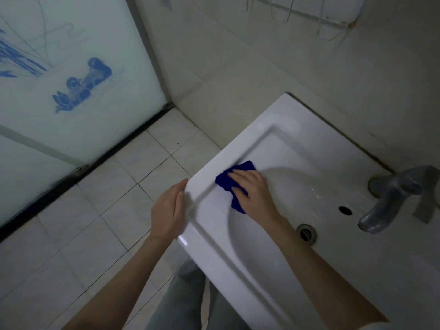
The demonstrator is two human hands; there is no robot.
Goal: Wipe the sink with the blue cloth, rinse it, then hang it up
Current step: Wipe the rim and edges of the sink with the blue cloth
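The right hand (252,191) lay flat on the blue cloth (234,184), fingers straight and pressing it against the sink's (266,277) rim. The left hand (170,208) rested open against the sink's outer edge, fingers straight and close together. The cloth was deep blue, crumpled, its edges showing past the fingers at the near-left corner of the basin. The white sink held a round drain (306,234) and an overflow hole (345,210) beneath a grey tap (390,201). Pale tiles covered the floor (114,206); a frosted glass door (71,79) with blue drawings stood to the left.
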